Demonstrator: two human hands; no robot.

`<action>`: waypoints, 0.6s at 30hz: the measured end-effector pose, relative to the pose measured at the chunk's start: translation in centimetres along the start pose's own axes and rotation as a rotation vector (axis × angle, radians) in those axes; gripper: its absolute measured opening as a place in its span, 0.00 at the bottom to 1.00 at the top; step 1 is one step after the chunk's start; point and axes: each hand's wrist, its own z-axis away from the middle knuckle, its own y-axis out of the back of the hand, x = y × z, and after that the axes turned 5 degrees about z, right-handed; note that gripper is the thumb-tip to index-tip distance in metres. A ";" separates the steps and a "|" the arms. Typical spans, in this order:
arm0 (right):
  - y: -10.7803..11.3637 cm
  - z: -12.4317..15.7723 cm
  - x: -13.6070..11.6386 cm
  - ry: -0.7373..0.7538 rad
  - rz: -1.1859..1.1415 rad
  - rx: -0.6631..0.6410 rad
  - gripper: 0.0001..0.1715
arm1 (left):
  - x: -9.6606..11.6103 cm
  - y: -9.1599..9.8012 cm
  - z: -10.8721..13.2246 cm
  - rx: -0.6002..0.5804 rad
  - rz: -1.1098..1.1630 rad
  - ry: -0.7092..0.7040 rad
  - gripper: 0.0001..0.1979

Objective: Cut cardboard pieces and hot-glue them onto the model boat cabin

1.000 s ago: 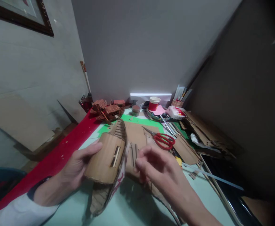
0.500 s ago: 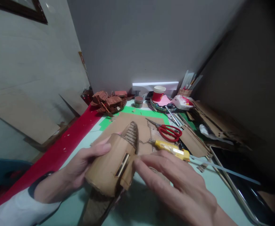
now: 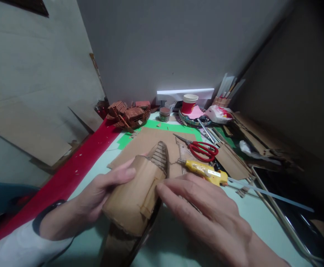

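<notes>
Left hand (image 3: pixel 103 191) grips cardboard boat model (image 3: pixel 127 189) by its curved roof, over table (image 3: pixel 256 230). Right hand (image 3: pixel 211 213), fingertips pinched, holds small cardboard flap (image 3: pixel 148 203) against roof side. Yellow glue gun (image 3: pixel 203 171) just beyond right hand.

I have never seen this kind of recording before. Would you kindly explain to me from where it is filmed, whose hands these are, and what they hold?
There is no machine here: these are one person's bare hands. A camera worn on the head looks forward and down, so every picture shares that view. The left hand grips a boat-shaped cardboard model. The right hand holds a small cardboard piece against its curved side. On the pale table lie red-handled scissors and a yellow glue gun. Farther back are reddish-brown models and a red cup.
</notes>
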 end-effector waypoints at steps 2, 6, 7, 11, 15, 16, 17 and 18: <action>-0.7 0.1 0.2 0.030 0.001 0.068 0.21 | -0.1 0.3 -0.1 0.010 0.006 0.029 0.12; -1.7 0.6 0.5 0.036 0.024 0.085 0.20 | -0.2 0.5 -0.2 0.046 -0.021 0.055 0.16; -1.8 0.7 0.5 0.038 0.024 0.088 0.20 | -0.2 0.4 -0.1 0.050 -0.021 0.037 0.18; -1.7 0.5 0.6 0.033 0.015 0.098 0.19 | -0.2 0.3 0.0 0.053 -0.019 0.031 0.28; -1.5 0.0 0.7 0.049 0.026 0.091 0.19 | -0.2 0.4 0.1 0.066 -0.036 0.007 0.18; -1.5 0.0 0.8 0.053 0.039 0.091 0.18 | -0.2 0.4 0.2 0.070 -0.049 0.001 0.16; -1.5 -0.1 0.8 0.053 0.049 0.093 0.18 | -0.2 0.5 0.2 0.075 -0.060 -0.004 0.16; -1.5 -0.1 0.9 0.055 0.056 0.099 0.18 | -0.2 0.4 0.2 0.083 -0.070 -0.004 0.16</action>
